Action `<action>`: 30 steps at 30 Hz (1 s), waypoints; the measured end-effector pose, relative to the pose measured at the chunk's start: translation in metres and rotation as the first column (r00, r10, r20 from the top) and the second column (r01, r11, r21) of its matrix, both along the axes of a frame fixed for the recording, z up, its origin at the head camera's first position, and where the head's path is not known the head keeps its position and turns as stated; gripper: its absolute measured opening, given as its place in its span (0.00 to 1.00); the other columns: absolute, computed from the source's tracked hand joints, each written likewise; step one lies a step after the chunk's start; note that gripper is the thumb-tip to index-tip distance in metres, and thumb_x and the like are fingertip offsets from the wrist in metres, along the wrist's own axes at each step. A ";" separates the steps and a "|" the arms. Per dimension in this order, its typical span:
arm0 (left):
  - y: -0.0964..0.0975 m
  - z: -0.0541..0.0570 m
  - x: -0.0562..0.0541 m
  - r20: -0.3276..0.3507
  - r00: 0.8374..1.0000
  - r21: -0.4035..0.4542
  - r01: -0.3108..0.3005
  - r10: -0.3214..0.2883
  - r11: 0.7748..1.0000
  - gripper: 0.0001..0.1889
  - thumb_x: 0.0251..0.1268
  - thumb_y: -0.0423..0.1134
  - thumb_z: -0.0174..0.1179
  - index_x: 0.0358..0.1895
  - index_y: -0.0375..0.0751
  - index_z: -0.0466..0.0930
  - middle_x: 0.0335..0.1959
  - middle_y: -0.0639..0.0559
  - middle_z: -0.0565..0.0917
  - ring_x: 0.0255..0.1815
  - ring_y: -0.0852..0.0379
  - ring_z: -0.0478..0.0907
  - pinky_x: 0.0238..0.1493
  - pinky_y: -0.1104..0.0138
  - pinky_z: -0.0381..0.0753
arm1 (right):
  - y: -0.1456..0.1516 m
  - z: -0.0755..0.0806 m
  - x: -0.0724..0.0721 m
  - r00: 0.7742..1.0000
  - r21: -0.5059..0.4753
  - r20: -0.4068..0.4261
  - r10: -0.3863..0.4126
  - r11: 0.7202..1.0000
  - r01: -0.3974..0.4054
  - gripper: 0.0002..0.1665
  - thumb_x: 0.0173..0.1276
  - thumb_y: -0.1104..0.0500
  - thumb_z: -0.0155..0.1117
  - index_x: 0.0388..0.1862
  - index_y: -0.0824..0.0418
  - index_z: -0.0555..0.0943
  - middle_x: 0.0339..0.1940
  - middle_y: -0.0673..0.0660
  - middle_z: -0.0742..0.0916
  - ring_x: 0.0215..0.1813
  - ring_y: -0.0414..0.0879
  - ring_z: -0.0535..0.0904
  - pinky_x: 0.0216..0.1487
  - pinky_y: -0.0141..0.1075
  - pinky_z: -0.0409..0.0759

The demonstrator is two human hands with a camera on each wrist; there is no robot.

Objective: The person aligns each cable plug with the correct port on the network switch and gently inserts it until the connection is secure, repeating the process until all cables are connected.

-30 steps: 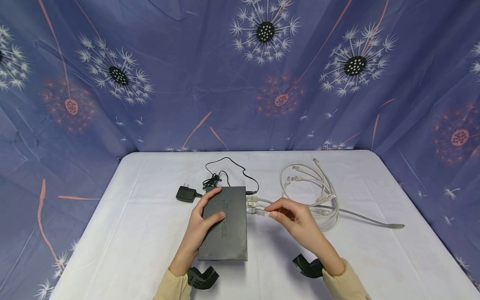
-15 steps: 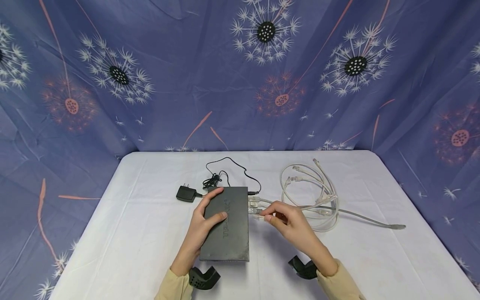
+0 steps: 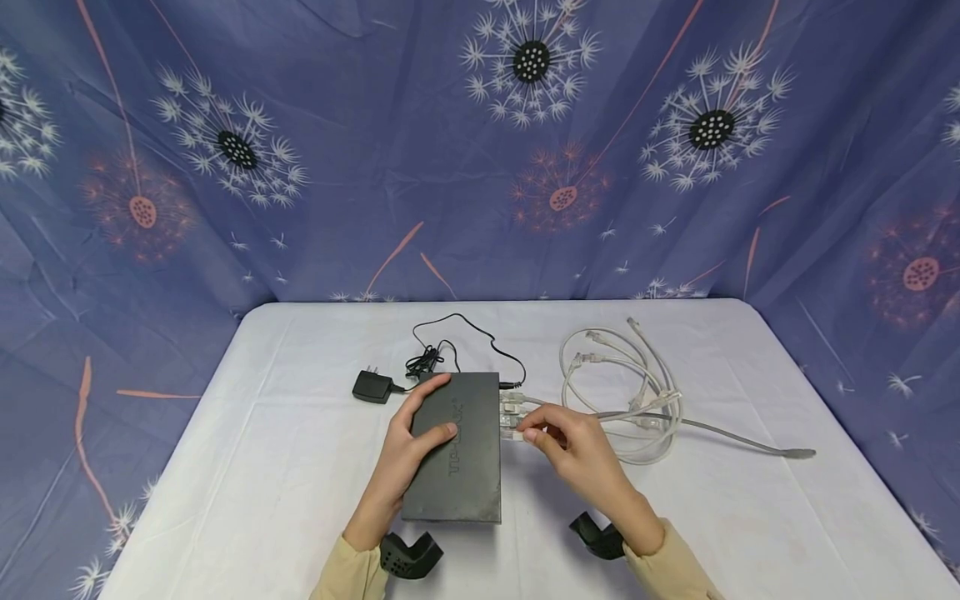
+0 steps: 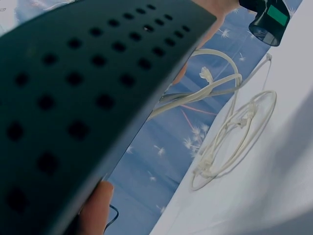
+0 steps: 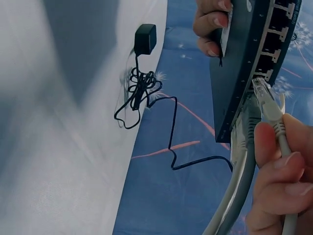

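Observation:
My left hand (image 3: 405, 450) grips a dark network switch (image 3: 472, 475) by its left side, thumb across the top and fingers underneath. The switch's ports face right, toward my right hand (image 3: 581, 454). That hand pinches the Ethernet cable plug (image 5: 268, 100), a clear connector on a pale cable, by its boot. In the right wrist view the plug's tip is right at a port's mouth. Beside it, a grey Ethernet cable (image 5: 251, 117) and pale ones sit in neighbouring ports; several other ports have nothing in them. The switch's perforated side (image 4: 93, 117) fills much of the left wrist view.
A black power adapter (image 3: 372, 387) lies behind and left of the switch, its thin cord (image 3: 491, 340) running to the switch's far right corner. Pale Ethernet cables (image 3: 663, 367) lie coiled at right, crossed by a grey cable (image 3: 738, 436). A patterned curtain (image 3: 420, 167) hangs behind the table.
My right hand has moved left with the plug, bringing it up to the switch's port side. The switch has shifted slightly right in my left hand's grip.

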State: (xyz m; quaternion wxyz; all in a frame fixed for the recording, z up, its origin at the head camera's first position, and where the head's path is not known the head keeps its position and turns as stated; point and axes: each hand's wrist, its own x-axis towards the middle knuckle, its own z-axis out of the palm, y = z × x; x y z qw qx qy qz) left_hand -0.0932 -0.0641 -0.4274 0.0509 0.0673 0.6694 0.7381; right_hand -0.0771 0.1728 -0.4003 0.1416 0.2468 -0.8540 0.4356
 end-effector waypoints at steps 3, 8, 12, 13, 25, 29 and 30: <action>0.000 0.000 -0.001 -0.005 1.000 -0.005 0.002 -0.002 1.000 0.32 0.57 0.34 0.63 0.67 0.58 0.71 0.67 0.53 0.66 0.64 0.50 0.62 0.60 0.51 0.57 | -0.001 -0.001 -0.001 0.999 0.003 -0.046 -0.005 1.000 0.005 0.09 0.58 0.70 0.68 0.33 0.56 0.84 0.30 0.45 0.85 0.24 0.33 0.72 0.25 0.29 0.71; 0.000 0.001 -0.001 -0.008 1.000 0.006 0.007 -0.007 1.000 0.31 0.58 0.33 0.63 0.67 0.55 0.70 0.67 0.52 0.66 0.63 0.49 0.63 0.60 0.51 0.57 | -0.002 -0.002 -0.001 0.997 0.013 -0.082 -0.013 1.000 0.014 0.07 0.58 0.69 0.68 0.33 0.58 0.84 0.30 0.48 0.85 0.24 0.33 0.73 0.26 0.27 0.72; 0.000 0.002 0.000 -0.006 1.000 0.013 0.010 -0.010 1.000 0.31 0.58 0.32 0.63 0.66 0.55 0.71 0.67 0.51 0.66 0.62 0.49 0.63 0.60 0.52 0.58 | -0.004 -0.003 -0.001 0.994 0.034 -0.108 -0.026 0.999 0.029 0.08 0.56 0.70 0.69 0.32 0.58 0.84 0.29 0.47 0.84 0.24 0.32 0.71 0.25 0.26 0.71; 0.000 0.002 0.000 -0.006 1.000 0.012 0.010 -0.010 1.000 0.31 0.58 0.32 0.63 0.66 0.56 0.71 0.67 0.51 0.66 0.62 0.49 0.63 0.60 0.52 0.57 | -0.004 -0.003 -0.001 0.993 0.038 -0.114 -0.029 0.999 0.034 0.09 0.56 0.71 0.69 0.32 0.58 0.84 0.29 0.46 0.84 0.23 0.32 0.70 0.25 0.26 0.70; 0.004 0.001 0.000 0.009 1.000 -0.001 0.014 -0.014 1.000 0.31 0.57 0.34 0.64 0.65 0.60 0.71 0.69 0.57 0.63 0.64 0.50 0.61 0.61 0.50 0.56 | -0.007 -0.009 0.000 0.983 -0.048 -0.181 -0.024 0.999 0.016 0.06 0.58 0.71 0.66 0.31 0.61 0.83 0.27 0.46 0.83 0.23 0.34 0.68 0.26 0.23 0.67; 0.004 0.002 -0.001 0.003 1.000 0.004 0.009 -0.009 1.000 0.31 0.57 0.34 0.64 0.66 0.59 0.71 0.69 0.56 0.64 0.64 0.49 0.62 0.61 0.50 0.56 | -0.008 -0.009 0.000 0.977 -0.052 -0.214 -0.013 0.999 0.002 0.06 0.59 0.71 0.67 0.32 0.62 0.83 0.28 0.46 0.82 0.24 0.34 0.68 0.25 0.24 0.68; 0.003 0.002 -0.002 0.000 1.000 0.003 0.008 -0.008 1.000 0.31 0.57 0.34 0.64 0.66 0.59 0.71 0.69 0.55 0.64 0.64 0.49 0.62 0.61 0.50 0.56 | -0.008 -0.009 0.000 0.976 -0.053 -0.218 -0.004 0.999 -0.007 0.07 0.58 0.72 0.67 0.33 0.62 0.83 0.28 0.46 0.82 0.24 0.34 0.69 0.26 0.24 0.68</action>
